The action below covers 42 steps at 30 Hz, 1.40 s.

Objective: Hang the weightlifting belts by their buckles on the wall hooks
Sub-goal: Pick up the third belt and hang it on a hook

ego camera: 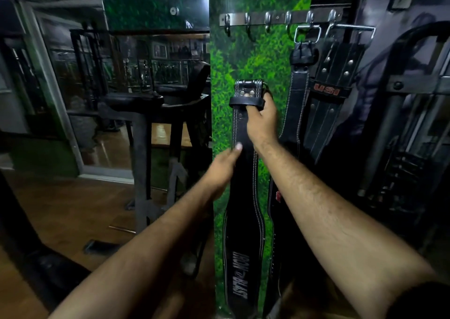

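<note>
A black leather belt (244, 221) with white stitching hangs upright in front of the green wall panel. My right hand (261, 120) grips its top end just under the loop and buckle end (248, 92). My left hand (225, 170) holds the strap lower down, thumb on its front. Above, a metal hook rail (277, 18) crosses the panel, its left hooks (227, 26) bare. Two black belts hang by their buckles from the right hooks: a narrow one (295, 99) and a wide one marked USI (332, 92).
A dark weight bench and machine frame (143, 128) stand to the left, before a mirror wall. Another gym machine (409, 136) stands at the right. The floor is brown wood (68, 211).
</note>
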Available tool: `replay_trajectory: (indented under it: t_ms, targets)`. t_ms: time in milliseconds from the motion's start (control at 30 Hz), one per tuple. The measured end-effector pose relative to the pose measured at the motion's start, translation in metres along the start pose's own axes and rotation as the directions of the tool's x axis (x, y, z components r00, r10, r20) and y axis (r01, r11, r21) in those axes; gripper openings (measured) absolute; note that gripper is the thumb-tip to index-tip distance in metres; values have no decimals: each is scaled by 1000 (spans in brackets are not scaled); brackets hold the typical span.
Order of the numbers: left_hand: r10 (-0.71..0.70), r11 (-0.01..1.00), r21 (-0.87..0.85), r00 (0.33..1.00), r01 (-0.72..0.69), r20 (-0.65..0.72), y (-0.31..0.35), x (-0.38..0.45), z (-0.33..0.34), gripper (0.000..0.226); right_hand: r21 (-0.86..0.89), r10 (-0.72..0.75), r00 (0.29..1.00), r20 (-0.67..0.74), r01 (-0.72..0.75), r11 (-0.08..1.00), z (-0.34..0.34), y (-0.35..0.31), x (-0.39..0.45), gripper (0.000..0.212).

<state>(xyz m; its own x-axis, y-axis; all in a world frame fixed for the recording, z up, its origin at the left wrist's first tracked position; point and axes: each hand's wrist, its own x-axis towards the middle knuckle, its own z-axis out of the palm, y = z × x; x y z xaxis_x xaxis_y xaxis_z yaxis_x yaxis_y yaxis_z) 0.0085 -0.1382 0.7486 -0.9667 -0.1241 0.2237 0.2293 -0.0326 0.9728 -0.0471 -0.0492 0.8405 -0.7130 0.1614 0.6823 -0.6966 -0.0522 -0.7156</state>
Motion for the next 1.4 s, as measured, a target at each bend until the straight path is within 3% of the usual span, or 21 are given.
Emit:
replay_trajectory:
  t_ms: [167, 267, 400, 500, 667, 800, 900, 933, 1000, 1100, 1267, 1333, 1400]
  targets:
    - [156, 963, -192, 971, -191, -182, 43, 9, 22, 33, 5, 0, 993, 116, -1, 1000, -2, -22, -2, 34]
    - [202, 951, -187, 952, -247, -231, 52, 11, 33, 27, -39, -111, 991, 72, 114, 993, -18, -2, -26, 27]
    - [199, 934, -237, 939, -268, -280, 62, 9, 37, 25, -431, -226, 974, 5, 206, 878, -32, 41, -68, 56]
    - [189, 933, -240, 933, -267, -305, 71, 18, 30, 29, -568, -299, 953, 40, 268, 778, -37, 61, -94, 70]
    - [156, 909, -340, 953, -242, -261, 70, 14, 19, 30, -644, -162, 980, 112, 195, 740, -48, 80, -120, 58]
    - [163, 910, -341, 959, -238, -233, 68, 16, 8, 27, -763, 91, 982, 166, 70, 643, -69, 103, -149, 51]
    - [136, 913, -349, 964, -210, -227, 62, 12, 1, 28, -882, 370, 897, 242, 44, 470, -86, 118, -161, 55]
    - [134, 915, -346, 966, -207, -222, 62, 15, -4, 28, -890, 447, 861, 243, 15, 456, -92, 121, -169, 56]
    - [137, 927, -313, 964, -206, -228, 66, 16, -12, 30, -822, 483, 852, 203, -120, 556, -90, 117, -177, 59]
    - [96, 949, -274, 970, -157, -222, 58, 13, -20, 32, -640, 251, 958, 139, -106, 761, -49, 82, -148, 60]
    - [65, 937, -321, 969, -142, -240, 55, 12, -19, 30, -653, 16, 988, 153, 89, 752, -13, 36, -111, 57]
    - [36, 939, -325, 970, -115, -240, 57, 9, -17, 32, -666, -6, 994, 107, 76, 742, -17, 52, -128, 55]
    - [18, 939, -328, 967, -104, -254, 48, 8, -21, 33, -701, 63, 991, 116, 37, 712, -22, 74, -146, 55]
